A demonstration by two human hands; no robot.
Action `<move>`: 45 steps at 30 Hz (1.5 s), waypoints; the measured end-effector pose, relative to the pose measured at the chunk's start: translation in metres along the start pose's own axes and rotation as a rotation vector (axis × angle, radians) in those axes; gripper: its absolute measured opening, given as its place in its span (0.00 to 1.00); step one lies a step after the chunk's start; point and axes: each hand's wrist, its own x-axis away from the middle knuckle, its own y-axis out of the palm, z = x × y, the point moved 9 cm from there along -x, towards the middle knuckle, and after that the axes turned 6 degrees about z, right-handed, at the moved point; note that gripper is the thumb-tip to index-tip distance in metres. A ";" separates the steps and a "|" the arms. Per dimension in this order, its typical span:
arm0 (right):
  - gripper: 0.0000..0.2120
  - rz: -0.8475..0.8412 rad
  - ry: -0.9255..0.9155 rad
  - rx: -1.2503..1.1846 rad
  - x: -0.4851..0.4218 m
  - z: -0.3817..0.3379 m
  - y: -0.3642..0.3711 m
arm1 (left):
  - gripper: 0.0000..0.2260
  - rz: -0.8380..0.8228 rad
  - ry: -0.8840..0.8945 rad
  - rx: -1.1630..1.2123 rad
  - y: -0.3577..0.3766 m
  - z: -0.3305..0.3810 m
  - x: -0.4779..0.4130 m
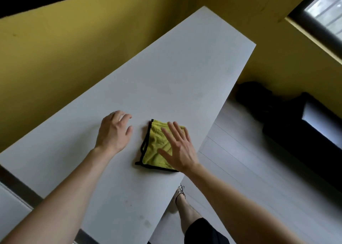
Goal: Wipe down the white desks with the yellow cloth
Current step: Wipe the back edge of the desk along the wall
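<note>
A yellow wall (55, 58) stands behind the white desk (166, 77). The left hand (113, 132) rests on the desk with loosely bent fingers and holds nothing. Just to its right lies the folded yellow cloth (153, 151), near the desk's edge. The right hand (180, 149) lies flat on the cloth, fingers spread. Further right, dark objects (296, 132) sit on the grey floor (249, 169).

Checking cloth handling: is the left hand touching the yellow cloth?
No, the left hand rests on the white desk beside the yellow cloth, apart from it.
</note>
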 end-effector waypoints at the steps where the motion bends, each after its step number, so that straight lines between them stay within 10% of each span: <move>1: 0.41 0.007 -0.011 0.020 -0.008 -0.005 0.004 | 0.21 0.035 -0.007 -0.036 0.001 -0.012 0.001; 12: 0.45 -0.023 0.088 0.055 -0.014 -0.029 0.056 | 0.31 0.277 -0.154 -0.231 0.022 -0.074 0.029; 26: 0.38 -0.155 -0.693 0.036 -0.124 -0.094 0.063 | 0.24 0.383 -0.166 -0.219 0.006 -0.068 0.028; 34: 0.34 0.026 -0.268 0.034 -0.248 -0.093 0.061 | 0.25 0.337 -0.180 -0.228 0.003 -0.067 0.026; 40: 0.34 -0.101 -0.566 -0.011 -0.126 -0.100 0.056 | 0.24 0.375 -0.178 -0.220 0.004 -0.063 0.028; 45: 0.34 -0.055 -0.583 0.044 -0.257 -0.090 0.057 | 0.25 0.338 -0.182 -0.232 0.005 -0.067 0.026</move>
